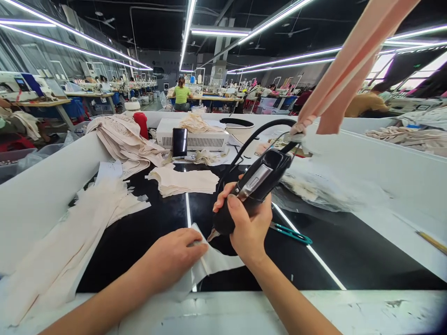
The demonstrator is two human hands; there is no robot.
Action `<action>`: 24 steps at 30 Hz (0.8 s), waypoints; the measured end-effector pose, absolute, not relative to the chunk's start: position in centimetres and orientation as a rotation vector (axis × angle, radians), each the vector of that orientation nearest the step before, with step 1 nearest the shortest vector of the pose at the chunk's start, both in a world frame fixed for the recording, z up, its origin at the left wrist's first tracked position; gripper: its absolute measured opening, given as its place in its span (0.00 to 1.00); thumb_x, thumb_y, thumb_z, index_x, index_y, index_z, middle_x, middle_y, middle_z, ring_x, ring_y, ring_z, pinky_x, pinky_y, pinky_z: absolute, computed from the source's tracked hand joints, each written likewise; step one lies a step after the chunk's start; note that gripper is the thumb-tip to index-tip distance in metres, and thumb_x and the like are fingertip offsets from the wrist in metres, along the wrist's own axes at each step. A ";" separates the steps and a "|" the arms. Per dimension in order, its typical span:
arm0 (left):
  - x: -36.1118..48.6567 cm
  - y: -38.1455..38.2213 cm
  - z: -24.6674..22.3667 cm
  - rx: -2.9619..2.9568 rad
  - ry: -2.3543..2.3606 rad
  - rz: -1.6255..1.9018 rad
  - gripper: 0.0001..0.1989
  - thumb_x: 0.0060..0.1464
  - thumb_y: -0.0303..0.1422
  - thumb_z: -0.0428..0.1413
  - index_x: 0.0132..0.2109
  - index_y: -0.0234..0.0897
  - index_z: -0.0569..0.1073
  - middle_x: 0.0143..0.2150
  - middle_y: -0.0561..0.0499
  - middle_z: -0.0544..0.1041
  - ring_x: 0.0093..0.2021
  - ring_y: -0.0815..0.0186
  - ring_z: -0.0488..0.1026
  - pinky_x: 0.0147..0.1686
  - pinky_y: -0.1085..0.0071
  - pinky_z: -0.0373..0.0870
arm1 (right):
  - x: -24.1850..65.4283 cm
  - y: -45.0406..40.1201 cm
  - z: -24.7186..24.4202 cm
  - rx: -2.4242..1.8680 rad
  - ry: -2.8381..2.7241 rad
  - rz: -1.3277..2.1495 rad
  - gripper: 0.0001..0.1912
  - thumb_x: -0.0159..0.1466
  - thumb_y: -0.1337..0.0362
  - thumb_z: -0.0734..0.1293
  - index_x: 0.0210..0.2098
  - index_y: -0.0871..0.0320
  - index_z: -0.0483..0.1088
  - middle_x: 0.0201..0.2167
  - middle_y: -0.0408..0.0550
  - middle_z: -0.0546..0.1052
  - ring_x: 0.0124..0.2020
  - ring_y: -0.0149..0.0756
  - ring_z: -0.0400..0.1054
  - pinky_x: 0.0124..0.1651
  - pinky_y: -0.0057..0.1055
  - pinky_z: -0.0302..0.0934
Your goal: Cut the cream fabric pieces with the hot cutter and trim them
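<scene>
My right hand (249, 228) wraps round a black corded handheld tool (256, 181), which tilts down to the left. Its pointed metal tip (212, 234) meets or hovers just over a pale fabric piece (223, 261) on the glossy black work surface (146, 239). My left hand (176, 256), fingers bent together, grips and presses that fabric just left of the tip; its fingertips are partly hidden. A twisted pink cloth strip (335, 79) is tied to the tool's cord end from above. Beside my right hand lie teal-handled thread snips (292, 232).
Pale fabric stacks lie at the left (66, 237), with another cut stack (186, 180) ahead. Behind stand a white vented box (195, 137), a phone (179, 142) and a red bottle (140, 124). Plastic-wrapped pieces (314, 186) lie right. White walls (391, 163) border the table.
</scene>
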State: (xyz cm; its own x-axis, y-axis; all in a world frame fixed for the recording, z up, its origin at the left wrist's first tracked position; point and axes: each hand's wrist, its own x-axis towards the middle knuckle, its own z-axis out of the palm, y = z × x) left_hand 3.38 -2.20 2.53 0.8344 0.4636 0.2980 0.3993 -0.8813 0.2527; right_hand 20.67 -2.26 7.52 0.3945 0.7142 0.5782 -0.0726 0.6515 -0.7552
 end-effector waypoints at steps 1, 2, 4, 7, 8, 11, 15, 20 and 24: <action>3.3 -2.2 2.5 2.840 0.668 0.536 0.11 0.68 0.24 0.50 0.52 0.37 0.74 0.52 0.46 0.76 0.48 0.60 0.76 0.49 0.65 0.78 | 20.6 -2.2 7.5 -0.720 -1.058 0.550 0.16 0.63 0.59 0.74 0.43 0.51 0.64 0.31 0.36 0.75 0.24 0.29 0.70 0.27 0.28 0.70; 3.3 -2.2 2.4 2.847 0.664 0.543 0.11 0.68 0.25 0.50 0.52 0.37 0.75 0.52 0.45 0.76 0.49 0.59 0.76 0.49 0.64 0.78 | 20.6 -2.2 7.4 -0.725 -1.060 0.548 0.16 0.62 0.59 0.74 0.43 0.51 0.64 0.31 0.36 0.75 0.24 0.29 0.70 0.27 0.28 0.70; 3.2 -2.2 2.4 2.860 0.662 0.547 0.11 0.69 0.26 0.50 0.52 0.37 0.75 0.53 0.44 0.76 0.49 0.58 0.77 0.49 0.64 0.78 | 20.4 -2.2 7.4 -0.731 -1.069 0.552 0.15 0.62 0.59 0.74 0.42 0.52 0.64 0.31 0.36 0.75 0.24 0.28 0.70 0.27 0.28 0.70; 3.0 -2.2 2.2 2.886 0.642 0.597 0.11 0.69 0.27 0.50 0.52 0.39 0.76 0.53 0.44 0.76 0.49 0.59 0.77 0.48 0.64 0.79 | 20.3 -2.3 7.6 -0.740 -1.076 0.557 0.14 0.63 0.60 0.73 0.41 0.52 0.63 0.30 0.36 0.75 0.24 0.28 0.70 0.27 0.27 0.70; 2.9 -2.2 2.1 2.898 0.631 0.631 0.11 0.70 0.28 0.50 0.52 0.39 0.76 0.53 0.44 0.76 0.48 0.59 0.78 0.47 0.65 0.79 | 20.3 -2.3 7.7 -0.743 -1.073 0.560 0.14 0.63 0.61 0.73 0.42 0.51 0.63 0.30 0.36 0.75 0.24 0.28 0.70 0.27 0.26 0.70; 2.8 -2.1 1.9 2.934 0.600 0.724 0.12 0.71 0.29 0.48 0.53 0.39 0.75 0.52 0.43 0.76 0.48 0.59 0.78 0.46 0.65 0.80 | 20.4 -2.6 8.0 -0.755 -1.054 0.564 0.15 0.62 0.61 0.73 0.42 0.51 0.63 0.31 0.36 0.75 0.23 0.28 0.70 0.26 0.26 0.70; 2.8 -1.9 1.7 2.949 0.587 0.711 0.12 0.71 0.28 0.48 0.53 0.39 0.75 0.52 0.43 0.76 0.47 0.57 0.78 0.45 0.62 0.81 | 20.6 -3.0 8.0 -0.751 -1.031 0.558 0.15 0.61 0.60 0.74 0.40 0.52 0.64 0.31 0.36 0.75 0.24 0.28 0.69 0.26 0.27 0.71; 2.6 -2.0 1.9 2.928 0.589 0.638 0.13 0.71 0.28 0.47 0.55 0.40 0.74 0.54 0.43 0.75 0.49 0.58 0.77 0.48 0.62 0.80 | 20.6 -3.5 8.0 -0.787 -1.046 0.559 0.13 0.61 0.61 0.73 0.40 0.52 0.64 0.30 0.36 0.74 0.23 0.27 0.69 0.26 0.26 0.70; 2.3 -1.9 2.0 2.928 0.589 0.608 0.14 0.72 0.28 0.47 0.56 0.40 0.74 0.55 0.44 0.75 0.50 0.60 0.76 0.49 0.64 0.79 | 20.9 -3.8 8.7 -0.804 -1.059 0.544 0.13 0.62 0.62 0.72 0.38 0.52 0.63 0.28 0.35 0.73 0.21 0.27 0.68 0.26 0.26 0.68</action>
State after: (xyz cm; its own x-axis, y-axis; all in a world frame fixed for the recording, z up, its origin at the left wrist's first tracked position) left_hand 2.30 -1.91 1.96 0.8461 0.3891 0.3643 0.3518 -0.9211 0.1668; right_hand 20.92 -3.75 8.68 0.4046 0.7328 0.5470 -0.0181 0.6045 -0.7964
